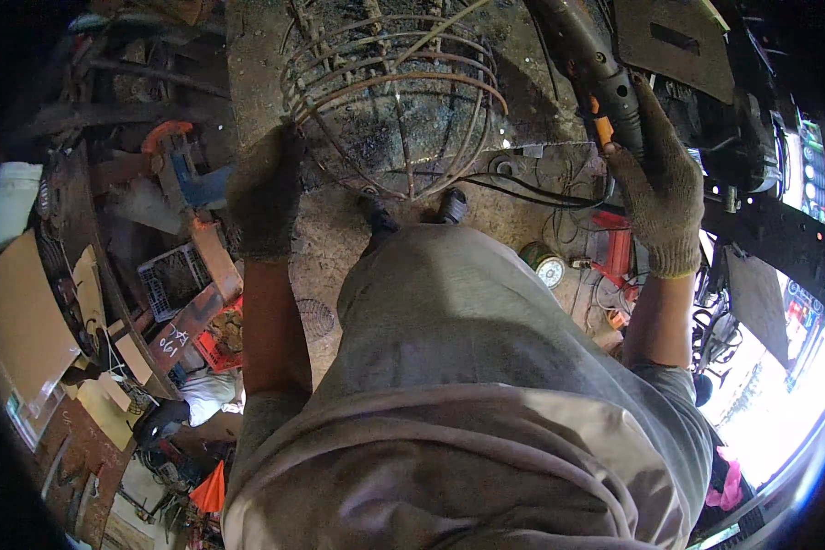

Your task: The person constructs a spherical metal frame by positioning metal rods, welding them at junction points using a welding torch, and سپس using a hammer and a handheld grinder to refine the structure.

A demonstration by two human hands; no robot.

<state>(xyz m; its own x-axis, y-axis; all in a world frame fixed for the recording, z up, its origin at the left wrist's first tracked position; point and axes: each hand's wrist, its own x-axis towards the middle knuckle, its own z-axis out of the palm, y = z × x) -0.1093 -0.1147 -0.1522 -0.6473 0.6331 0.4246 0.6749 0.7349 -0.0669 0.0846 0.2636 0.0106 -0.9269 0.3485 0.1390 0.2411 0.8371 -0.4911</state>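
A round-ended basket of bent metal wire [403, 78], rusty in places, rests on the dark, spattered worktable [545, 115]. At its left side is my left hand [266, 192] in a dark knitted glove. Its fingers are in shadow but look closed on the end of the basket's outer wire. On the right, my gloved right hand [658, 188] is wrapped round a dark torch-like hand tool [600, 69] with an orange trigger. The tool slants up and left, and its far end is outside the view.
Black cables [522, 191] loop below the table's near edge. On the floor stand a round dial gauge [550, 271] and a red metal stand [617, 247]. A red crate [220, 339], a grey crate [170, 280] and scrap crowd the left. A slotted plate [674, 41] is at upper right.
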